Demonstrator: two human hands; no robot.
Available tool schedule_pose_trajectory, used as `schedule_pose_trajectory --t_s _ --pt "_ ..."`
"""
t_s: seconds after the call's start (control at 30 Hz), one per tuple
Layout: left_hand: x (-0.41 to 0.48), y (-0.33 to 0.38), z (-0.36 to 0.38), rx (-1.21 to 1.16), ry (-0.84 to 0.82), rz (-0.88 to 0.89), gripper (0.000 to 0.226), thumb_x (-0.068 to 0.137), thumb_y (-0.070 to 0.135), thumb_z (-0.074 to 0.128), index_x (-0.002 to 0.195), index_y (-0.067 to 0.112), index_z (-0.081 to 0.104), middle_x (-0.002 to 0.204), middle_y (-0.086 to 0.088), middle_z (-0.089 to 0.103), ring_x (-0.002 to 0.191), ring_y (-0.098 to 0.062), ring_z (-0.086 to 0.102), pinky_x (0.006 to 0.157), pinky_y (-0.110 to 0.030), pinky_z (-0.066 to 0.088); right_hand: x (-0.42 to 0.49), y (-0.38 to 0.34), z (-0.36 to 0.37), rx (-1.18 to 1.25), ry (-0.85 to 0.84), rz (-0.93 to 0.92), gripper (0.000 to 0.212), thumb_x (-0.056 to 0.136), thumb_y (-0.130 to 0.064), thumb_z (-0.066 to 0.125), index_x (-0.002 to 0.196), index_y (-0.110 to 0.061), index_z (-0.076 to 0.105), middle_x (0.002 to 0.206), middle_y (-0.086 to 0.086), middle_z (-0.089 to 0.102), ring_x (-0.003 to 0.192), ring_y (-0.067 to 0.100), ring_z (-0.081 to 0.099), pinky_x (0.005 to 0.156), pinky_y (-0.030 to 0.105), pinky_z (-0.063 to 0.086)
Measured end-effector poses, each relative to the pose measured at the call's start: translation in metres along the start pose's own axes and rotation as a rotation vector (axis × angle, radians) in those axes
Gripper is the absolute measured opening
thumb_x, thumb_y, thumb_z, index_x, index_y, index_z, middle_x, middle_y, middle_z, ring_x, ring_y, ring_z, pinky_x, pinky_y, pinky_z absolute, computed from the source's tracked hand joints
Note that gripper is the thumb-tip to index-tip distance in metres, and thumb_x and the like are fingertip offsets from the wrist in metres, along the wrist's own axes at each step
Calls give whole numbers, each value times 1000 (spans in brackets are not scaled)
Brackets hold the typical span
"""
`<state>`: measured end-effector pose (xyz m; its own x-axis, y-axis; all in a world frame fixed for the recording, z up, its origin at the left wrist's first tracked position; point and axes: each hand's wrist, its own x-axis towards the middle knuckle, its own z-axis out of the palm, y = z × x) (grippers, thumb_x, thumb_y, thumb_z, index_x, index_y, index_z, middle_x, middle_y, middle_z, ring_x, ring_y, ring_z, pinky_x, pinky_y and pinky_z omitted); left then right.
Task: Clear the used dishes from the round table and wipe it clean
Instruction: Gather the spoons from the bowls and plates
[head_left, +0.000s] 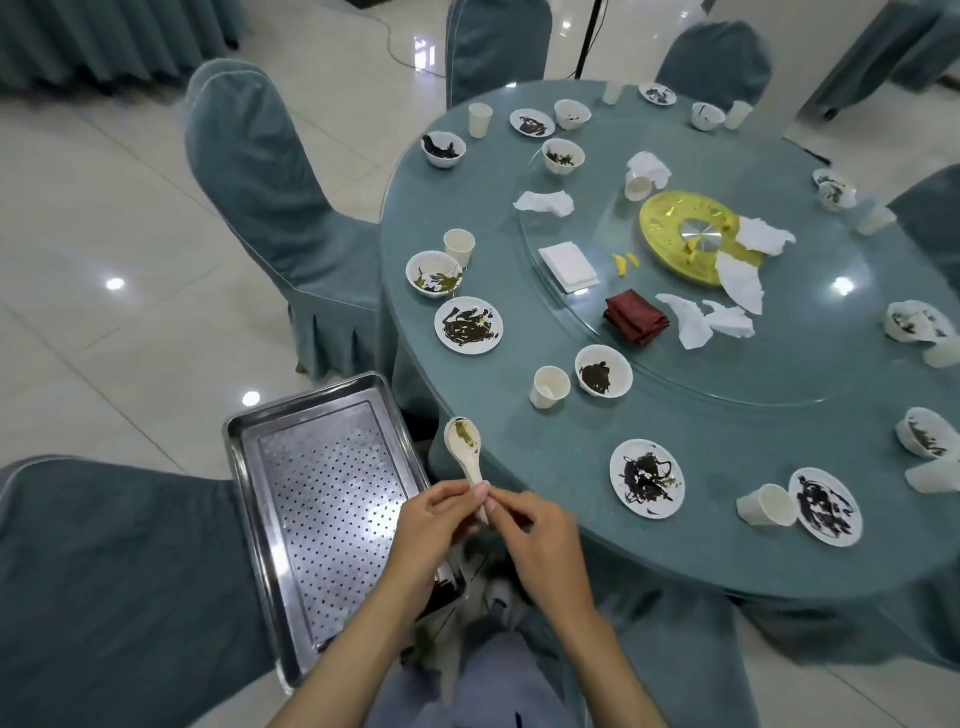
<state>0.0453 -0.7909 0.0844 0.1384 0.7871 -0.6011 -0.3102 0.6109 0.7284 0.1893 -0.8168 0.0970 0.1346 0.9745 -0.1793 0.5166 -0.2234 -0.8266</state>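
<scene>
A white ceramic spoon (466, 448) with green food residue in its bowl is held upright between the tray and the round table (571, 431). My left hand (431, 519) pinches its handle; my right hand (540, 535) touches the handle's lower end from the right. The teal table carries several dirty white plates, such as one plate (647, 478) near me, several bowls like the bowl (603, 371), and paper cups like the cup (549, 387). A folded dark red cloth (635, 317) lies on the glass turntable (691, 379).
A perforated steel tray (317, 493) rests on a covered chair (104, 571) at my left, with a dark dish partly hidden under my left forearm. Crumpled napkins (701, 319) and a folded napkin stack (567, 265) lie on the turntable. Covered chairs ring the table.
</scene>
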Motion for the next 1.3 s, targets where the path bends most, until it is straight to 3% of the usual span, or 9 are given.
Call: schedule_pose_trajectory --t_s 0.17,0.4,0.47,0.57,0.63,0.77,0.9,1.07,1.3 --pt "0 -14 -22 54 60 -35 18 89 30 79 98 15 81 100 -12 79 103 -32 74 98 -43 59 -4 2 22 -63 6 -22 16 96 -37 71 106 -29 80 89 -16 62 88 4 63 72 13 48" --pt "14 -36 -55 72 133 -73 22 89 29 78 101 11 80 97 -12 79 93 -28 77 89 -39 60 4 34 56 -47 -146 35 14 99 -37 65 104 -28 75 96 -17 65 93 1 63 79 15 51" --pt "27 -49 -73 97 182 -108 21 89 29 78 101 11 80 97 -13 79 88 -24 75 87 -34 60 8 57 72 -19 -188 94 16 99 -35 64 110 -29 74 102 -17 69 96 0 66 85 19 54" --pt "52 -79 -103 227 221 -119 20 89 29 78 96 10 81 83 -9 76 71 -12 66 72 -24 58 20 96 104 63 -257 265 24 97 -31 62 119 -38 67 104 -14 72 94 6 70 90 38 59" --pt "71 -104 -125 385 174 -120 18 90 30 77 90 12 81 76 -8 73 68 -15 64 70 -28 57 29 120 126 77 -293 341 38 99 -30 60 135 -43 55 107 -16 70 94 9 69 88 40 60" --pt "109 -162 -170 644 16 -176 14 91 30 77 87 17 79 81 -6 75 75 -20 72 79 -36 62 45 167 165 83 -382 378 60 102 -26 62 156 -35 36 144 -11 56 127 10 59 95 16 48" --pt "144 -204 -198 784 -91 -222 16 89 33 80 90 17 79 85 -7 76 80 -23 71 72 -30 54 62 223 195 30 -571 348 66 103 -20 59 158 -42 31 161 -12 38 144 7 41 119 34 39" --pt "173 -237 -223 865 -151 -242 4 89 35 79 93 33 78 82 15 75 77 2 68 70 -17 52 82 260 219 -86 -619 412 41 104 -15 57 144 -22 58 137 -3 61 123 13 59 103 22 46" --pt "192 -290 -250 977 -41 -198 24 93 35 73 115 29 78 98 19 75 82 12 62 70 -5 41 83 300 256 -168 -630 485 32 98 -14 60 126 -21 72 113 -10 69 115 17 66 104 43 52"
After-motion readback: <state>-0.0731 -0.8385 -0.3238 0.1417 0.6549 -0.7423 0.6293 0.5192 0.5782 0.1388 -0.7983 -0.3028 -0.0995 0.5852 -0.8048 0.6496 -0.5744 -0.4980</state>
